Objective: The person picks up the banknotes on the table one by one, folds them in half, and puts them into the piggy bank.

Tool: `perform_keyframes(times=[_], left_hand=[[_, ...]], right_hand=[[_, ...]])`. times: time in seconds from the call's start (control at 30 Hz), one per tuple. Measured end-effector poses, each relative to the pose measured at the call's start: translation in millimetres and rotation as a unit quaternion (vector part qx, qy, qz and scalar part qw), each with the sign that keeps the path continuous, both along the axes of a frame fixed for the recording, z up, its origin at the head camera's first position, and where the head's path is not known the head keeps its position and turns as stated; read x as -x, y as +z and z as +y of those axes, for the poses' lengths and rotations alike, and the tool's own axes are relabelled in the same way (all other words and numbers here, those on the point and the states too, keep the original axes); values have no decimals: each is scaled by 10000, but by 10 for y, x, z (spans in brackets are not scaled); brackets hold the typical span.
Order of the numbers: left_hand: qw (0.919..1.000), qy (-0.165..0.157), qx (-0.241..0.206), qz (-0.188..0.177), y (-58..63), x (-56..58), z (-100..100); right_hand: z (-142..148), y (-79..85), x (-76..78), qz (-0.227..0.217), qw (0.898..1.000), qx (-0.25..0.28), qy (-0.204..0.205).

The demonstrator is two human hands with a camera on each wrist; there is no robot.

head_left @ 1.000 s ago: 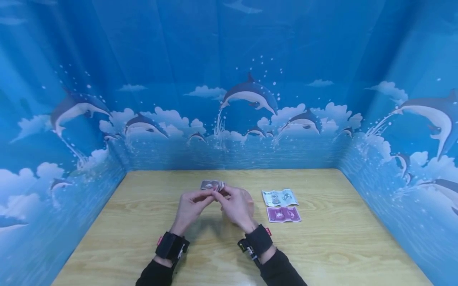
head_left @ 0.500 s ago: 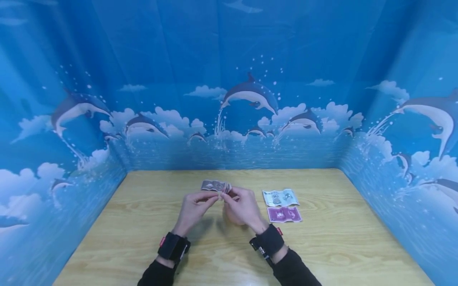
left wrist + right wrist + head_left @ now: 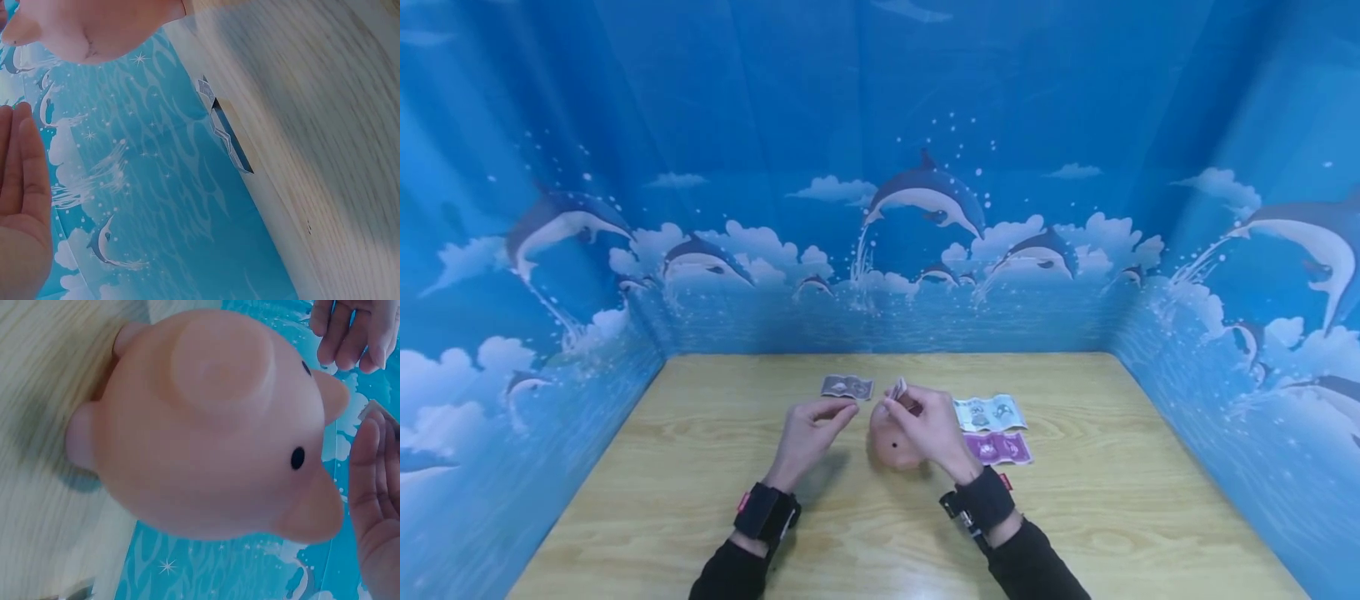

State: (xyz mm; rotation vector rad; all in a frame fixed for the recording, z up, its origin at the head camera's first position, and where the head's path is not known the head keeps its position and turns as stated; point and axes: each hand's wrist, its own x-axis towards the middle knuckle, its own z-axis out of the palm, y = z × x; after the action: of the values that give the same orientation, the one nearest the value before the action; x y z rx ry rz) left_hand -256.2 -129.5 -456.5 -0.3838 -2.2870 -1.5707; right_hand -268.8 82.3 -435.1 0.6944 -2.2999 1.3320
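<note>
Piggy bank: pink, rounded, flat snout, blk eyes, pointy ears; stands approx mid-table, partly behind R hand in head view (image 3: 187, 444)
R hand: pinching folded note (image 3: 898, 388) nr bank's top (image 3: 931, 427)
L hand: fingers loose, fairly straight, nr bank (image 3: 807, 437)
Notes: 1 in hand + 3 on table: 1 grey (image 3: 847, 387), 1 pale blue (image 3: 992, 413), 1 purple (image 3: 1002, 448); all 3 creased
Edges: grey nr table's (image 3: 1090, 517) back edge; blue/purple just R of bank, well in from R edge
Room: wide wood strip btwn L hand & L edge
</note>
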Motion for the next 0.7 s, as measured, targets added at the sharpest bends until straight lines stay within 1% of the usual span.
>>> perform_keyframes(times=[0.2,0.33,0.43,0.57,0.7], left_hand=[[9995,48,227,236,-29,12,9],[9991,19,364,194,-76,35,61],[9990,4,439,96,-95,51,103],[9983,-93,580,-68,-104,73,155],[9964,-214,692,-441,-119,95,206]], right_hand=[[61,5,12,-60,9998,189,60],[120,-5,20,-220,9995,223,-40],[165,-17,46,-284,9991,268,-191],[232,-40,111,-323,9980,325,-431],[299,-47,159,-443,9963,352,-641]])
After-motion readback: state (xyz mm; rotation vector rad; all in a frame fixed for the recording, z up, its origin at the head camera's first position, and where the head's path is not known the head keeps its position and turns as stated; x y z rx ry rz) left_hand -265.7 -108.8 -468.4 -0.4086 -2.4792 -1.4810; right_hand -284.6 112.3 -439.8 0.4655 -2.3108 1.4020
